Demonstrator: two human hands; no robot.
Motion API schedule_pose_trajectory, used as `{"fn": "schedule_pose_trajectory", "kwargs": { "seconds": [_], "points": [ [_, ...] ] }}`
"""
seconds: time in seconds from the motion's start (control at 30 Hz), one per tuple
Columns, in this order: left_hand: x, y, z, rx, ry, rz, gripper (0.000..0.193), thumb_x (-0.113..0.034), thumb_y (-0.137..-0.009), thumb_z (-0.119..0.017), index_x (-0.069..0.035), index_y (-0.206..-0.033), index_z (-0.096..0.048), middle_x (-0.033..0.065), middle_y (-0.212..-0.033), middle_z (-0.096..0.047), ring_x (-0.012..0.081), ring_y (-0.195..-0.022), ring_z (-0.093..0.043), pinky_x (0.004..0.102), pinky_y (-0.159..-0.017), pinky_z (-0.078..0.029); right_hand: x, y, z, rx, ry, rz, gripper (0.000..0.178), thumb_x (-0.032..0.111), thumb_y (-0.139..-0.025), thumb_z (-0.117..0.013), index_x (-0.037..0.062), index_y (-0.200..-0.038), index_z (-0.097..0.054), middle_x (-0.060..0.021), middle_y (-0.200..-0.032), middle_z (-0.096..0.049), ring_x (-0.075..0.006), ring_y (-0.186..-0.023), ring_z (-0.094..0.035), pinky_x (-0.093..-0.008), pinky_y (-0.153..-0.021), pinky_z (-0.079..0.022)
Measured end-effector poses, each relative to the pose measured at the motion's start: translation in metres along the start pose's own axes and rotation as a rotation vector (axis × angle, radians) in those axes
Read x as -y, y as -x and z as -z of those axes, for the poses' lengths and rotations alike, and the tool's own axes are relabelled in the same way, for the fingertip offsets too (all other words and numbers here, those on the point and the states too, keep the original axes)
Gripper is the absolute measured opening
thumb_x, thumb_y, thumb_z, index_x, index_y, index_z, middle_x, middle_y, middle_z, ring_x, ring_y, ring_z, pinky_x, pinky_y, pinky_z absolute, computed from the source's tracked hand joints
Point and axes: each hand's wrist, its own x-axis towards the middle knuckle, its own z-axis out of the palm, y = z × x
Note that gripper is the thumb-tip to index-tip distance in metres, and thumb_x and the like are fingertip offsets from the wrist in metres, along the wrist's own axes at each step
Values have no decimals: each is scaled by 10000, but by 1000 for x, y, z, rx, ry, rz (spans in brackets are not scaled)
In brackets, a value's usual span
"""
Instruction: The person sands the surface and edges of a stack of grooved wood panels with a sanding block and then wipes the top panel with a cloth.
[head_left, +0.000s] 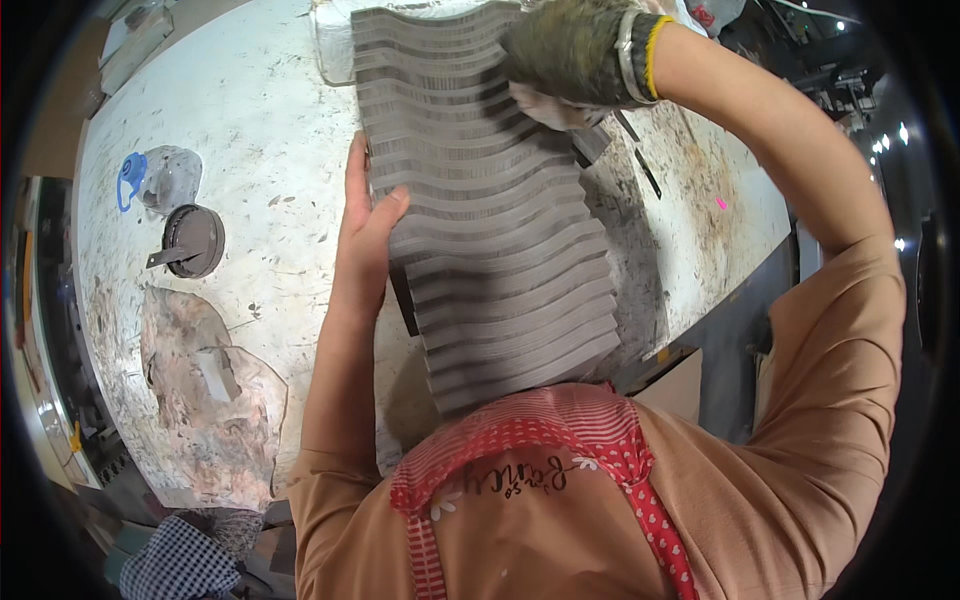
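A long grey panel with a rippled, striped surface (pixel 490 210) lies lengthwise in front of me, its near end close to my apron. My bare left hand (pixel 368 225) grips its left edge, thumb on top and fingers along the side. Near the panel's far right edge, my right hand (pixel 578 55) wears a dark, stained glove with a yellow cuff. A crumpled whitish cloth (pixel 548 108) is bunched beneath those gloved fingers, against the panel. The fingertips themselves are partly hidden.
On the stained white table (pixel 300 200), a round tin of dark paste (pixel 195 242) with a flat scraper (pixel 165 257) stands at left, beside a clear container with a blue cap (pixel 132 180). A smeared sheet (pixel 215 400) lies nearer. Dark strips (pixel 647 172) and a pink scrap (pixel 721 202) lie right.
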Motion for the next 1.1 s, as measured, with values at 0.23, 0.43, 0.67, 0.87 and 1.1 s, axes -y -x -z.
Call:
{"fn": "schedule_pose_trajectory", "kwargs": {
  "seconds": [0.23,0.43,0.67,0.87,1.1],
  "points": [
    [4,-5,5,18,-40,-32,828,-164,-902,-522,22,-1610,-136,204,-1582,-334,295,-1434,-377,383,-1183,-292,49,3,-39,-702,385,305,403,384,-955,-595,98,-1234,-645,-103,-1175,-690,-234,-980,-705,-458,-740,-547],
    [-3,-1,-1,59,-31,-61,838,-185,-882,-524,2,-1612,-159,204,-1551,-386,290,-1401,-426,385,-1169,-319,-20,29,-19,-718,256,167,313,330,-911,-639,99,-1115,-694,-104,-988,-702,-272,-883,-669,-406,-793,-544],
    [0,-3,4,2,-99,8,921,-206,-870,-546,62,-1608,-64,235,-1639,-221,316,-1500,-276,391,-1221,-223,68,-15,-33,-1184,-126,370,275,289,-952,-575,68,-1093,-658,-138,-1168,-658,-295,-1082,-673,-452,-949,-541],
    [-12,0,-7,14,-37,14,893,-187,-872,-527,44,-1610,-79,245,-1613,-260,320,-1481,-302,392,-1214,-238,-6,17,-43,-215,458,-243,294,309,-954,-580,102,-1142,-672,-83,-1118,-684,-244,-1062,-672,-451,-856,-552],
    [-11,5,-13,-21,-21,-29,858,-186,-875,-525,18,-1612,-136,207,-1601,-304,299,-1465,-333,389,-1206,-255,21,-7,1,-1001,-309,210,289,214,-858,-755,151,-1139,-725,-36,-1242,-662,-192,-1080,-674,-311,-919,-591]
  ]
}}
